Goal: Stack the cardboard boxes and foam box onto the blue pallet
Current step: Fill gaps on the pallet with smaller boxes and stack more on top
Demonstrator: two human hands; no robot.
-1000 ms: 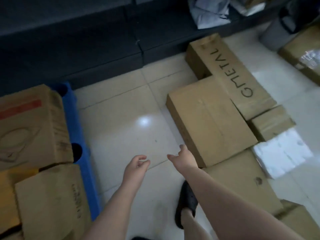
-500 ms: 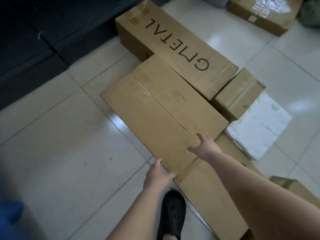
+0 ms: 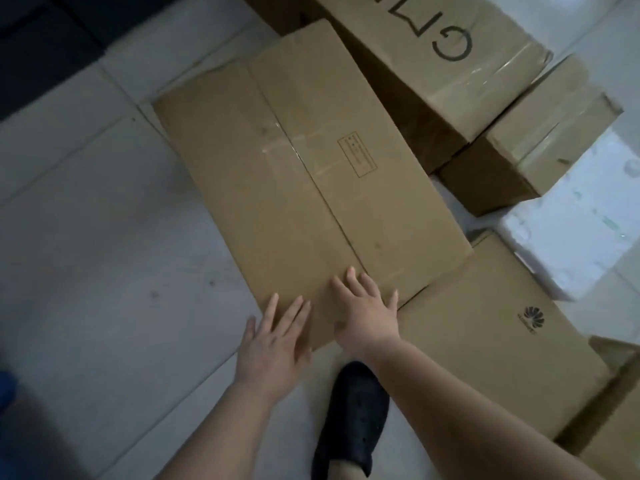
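Note:
A long flat cardboard box (image 3: 298, 174) lies on the tiled floor in the middle of the view. My left hand (image 3: 273, 344) lies flat with spread fingers on its near corner. My right hand (image 3: 367, 310) rests flat on the box's near end, fingers straight. Behind it lies a long box with black lettering (image 3: 440, 53), and a small taped box (image 3: 540, 140) sits to the right. The white foam box (image 3: 581, 233) is at the right edge. A box with a printed logo (image 3: 491, 337) lies under my right forearm. A sliver of blue (image 3: 5, 389), perhaps the pallet, shows at the left edge.
My foot in a black shoe (image 3: 353, 420) stands on the floor just below the box's near end. A dark low unit (image 3: 52, 39) fills the top left. Another cardboard box (image 3: 613, 434) pokes in at the lower right. Pale floor tiles (image 3: 104, 271) stretch to the left.
The view has swung away from the pallet stack and moved closer to the flat box. Both hands went from reaching in the air to lying on its near end.

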